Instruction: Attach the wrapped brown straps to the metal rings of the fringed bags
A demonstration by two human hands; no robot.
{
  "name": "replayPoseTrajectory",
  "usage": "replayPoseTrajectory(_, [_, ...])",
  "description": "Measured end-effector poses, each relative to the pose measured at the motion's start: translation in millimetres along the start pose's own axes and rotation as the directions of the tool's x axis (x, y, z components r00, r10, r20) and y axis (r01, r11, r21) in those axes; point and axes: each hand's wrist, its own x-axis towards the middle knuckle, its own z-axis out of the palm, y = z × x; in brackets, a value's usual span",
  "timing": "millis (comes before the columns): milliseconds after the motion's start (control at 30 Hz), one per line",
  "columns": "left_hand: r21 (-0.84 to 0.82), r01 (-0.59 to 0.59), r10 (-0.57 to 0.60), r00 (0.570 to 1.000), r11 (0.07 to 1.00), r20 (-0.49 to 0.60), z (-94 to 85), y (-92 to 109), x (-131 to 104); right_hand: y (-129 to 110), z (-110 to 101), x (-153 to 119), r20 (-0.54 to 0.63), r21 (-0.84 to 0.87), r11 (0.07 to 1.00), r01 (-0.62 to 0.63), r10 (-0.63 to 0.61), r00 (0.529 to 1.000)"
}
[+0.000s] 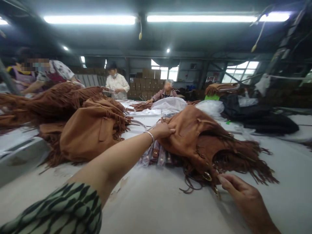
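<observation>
A brown fringed handbag [182, 133] lies on the white table in front of me, its fringe spread to the right. My left hand [163, 130] is closed on the left edge of this bag; a silver bracelet circles the wrist. At the bag's near corner, by its gold rings [207, 176], my right hand [241, 191] pinches the brown material between thumb and fingers. Beneath the bag, several plastic-wrapped straps [156, 155] with metal studs stick out towards me.
More brown fringed bags [83, 136] are heaped on the left. Clear plastic [170, 104] and black material [263, 117] lie farther back. Several other people stand or sit around the far side, one in a white top [118, 85]. Cardboard boxes [143, 84] are stacked behind them.
</observation>
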Motion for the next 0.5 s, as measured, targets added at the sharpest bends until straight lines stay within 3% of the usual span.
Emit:
replayPoseTrajectory(100, [-0.049,0.004,-0.008,0.996,0.999,-0.084,0.5,10,14,5,-1,2,-0.032,-0.035,0.999,0.028,-0.029,0.999])
replayPoseTrajectory(233, [-0.135,-0.074,0.048,0.981,0.988,-0.188,-43.2,25,19,16,-2,8,-0.17,-0.075,0.996,0.042,-0.054,0.984])
replayPoseTrajectory(300, [-0.211,-0.129,0.086,0.976,0.969,-0.2,-70.1,35,12,19,-3,10,-0.227,-0.143,0.98,0.136,-0.166,0.96])
replayPoseTrajectory(400, [-0.353,-0.17,0.115,0.978,0.92,-0.174,-104.1,53,-11,16,-7,9,-0.291,-0.376,0.877,0.299,-0.418,0.861])
replayPoseTrajectory(500, [-0.486,-0.138,0.097,0.989,0.863,-0.11,-126.5,71,-48,2,-11,2,-0.305,-0.562,0.71,0.424,-0.655,0.692])
